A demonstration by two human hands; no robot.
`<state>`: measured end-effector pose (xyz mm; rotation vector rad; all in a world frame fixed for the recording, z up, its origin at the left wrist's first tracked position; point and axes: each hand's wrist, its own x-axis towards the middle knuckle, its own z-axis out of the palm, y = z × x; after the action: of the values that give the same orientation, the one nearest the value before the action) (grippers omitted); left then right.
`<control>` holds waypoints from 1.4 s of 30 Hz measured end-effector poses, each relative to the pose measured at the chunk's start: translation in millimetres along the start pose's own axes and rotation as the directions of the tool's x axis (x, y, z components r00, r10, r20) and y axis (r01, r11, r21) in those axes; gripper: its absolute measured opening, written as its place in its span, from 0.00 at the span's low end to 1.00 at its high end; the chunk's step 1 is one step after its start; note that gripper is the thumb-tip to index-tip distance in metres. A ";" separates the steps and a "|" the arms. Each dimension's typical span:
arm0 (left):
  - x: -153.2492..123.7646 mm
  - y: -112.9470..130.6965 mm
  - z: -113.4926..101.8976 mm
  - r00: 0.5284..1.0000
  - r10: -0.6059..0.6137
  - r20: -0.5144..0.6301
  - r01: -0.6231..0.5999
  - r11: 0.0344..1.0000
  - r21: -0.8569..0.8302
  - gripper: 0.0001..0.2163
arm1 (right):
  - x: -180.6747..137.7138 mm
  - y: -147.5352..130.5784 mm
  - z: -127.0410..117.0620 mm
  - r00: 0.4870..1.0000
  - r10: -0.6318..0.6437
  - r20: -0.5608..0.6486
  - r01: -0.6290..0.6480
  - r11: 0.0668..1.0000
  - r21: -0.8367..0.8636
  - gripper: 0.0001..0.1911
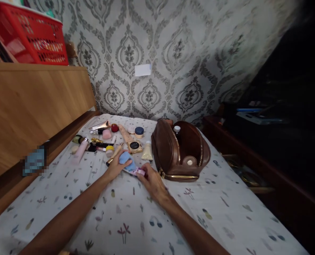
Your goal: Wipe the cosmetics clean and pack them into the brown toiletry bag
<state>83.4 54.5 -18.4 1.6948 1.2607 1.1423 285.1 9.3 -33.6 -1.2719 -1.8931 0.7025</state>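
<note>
My left hand [116, 168] pinches a light-blue piece [127, 160] that looks soft, perhaps a cloth or sponge. From its lower right runs a slim white-and-purple item [133, 172], whose far end my right hand [153, 180] grips; whether the two are joined I cannot tell. Just beyond my hands lie a gold-and-black tube [117, 153], a gold compact with a black label [134, 146] and a cream tube with a white cap [147, 151]. Right of my hands stands a brown cosmetic bag [165, 152], its top unzipped, with a white-capped bottle [176, 129] inside.
More cosmetics lie at the back left: a pink tube [80, 150], a yellow-lidded jar [110, 151], a blue-lidded jar [139, 132] and a pink sponge [106, 134]. A wooden panel [35, 95] borders the left, below a red basket [29, 33]. Patterned wallpaper [178, 46] covers the back.
</note>
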 end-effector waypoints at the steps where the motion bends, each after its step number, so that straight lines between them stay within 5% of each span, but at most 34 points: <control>1: -0.7 0.4 0.0 0.999 0.013 0.039 -0.013 1.000 0.000 0.25 | 0.1 0.0 -0.7 1.000 -0.004 -0.001 0.004 1.000 0.009 0.09; 6: -2.5 7.2 -0.5 0.985 0.052 0.162 -0.066 0.994 0.082 0.31 | 2.3 3.6 -1.3 1.000 0.001 -0.016 -0.001 0.999 0.032 0.17; 18: 3.7 -4.2 0.8 0.999 -0.008 -0.042 0.003 0.992 -0.127 0.13 | 7.4 10.6 0.0 1.000 0.019 0.006 -0.019 1.000 0.009 0.22; 24: 11.5 -20.1 4.4 0.982 -0.132 -0.135 0.076 0.931 -0.357 0.19 | 6.0 3.1 -4.0 0.998 0.055 0.017 -0.055 0.998 0.039 0.23; 31: 10.2 -14.0 5.8 0.985 -0.174 -0.003 0.146 0.838 -0.526 0.30 | 5.2 4.3 -6.1 0.997 0.068 -0.033 -0.066 0.997 0.039 0.27; 37: -1.9 -1.9 7.7 0.992 -0.095 0.078 0.121 0.873 -0.472 0.27 | 5.2 0.3 -6.6 0.988 0.151 0.040 -0.156 0.945 0.287 0.30; 42: -7.9 8.5 6.1 1.000 0.029 -0.010 -0.030 0.959 -0.281 0.28 | 0.3 -15.5 -6.1 0.932 0.295 0.210 -0.362 0.761 0.538 0.29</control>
<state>90.8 44.4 -14.6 1.5024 1.0235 1.2794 281.8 4.3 -18.0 -1.1829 -1.3717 1.4361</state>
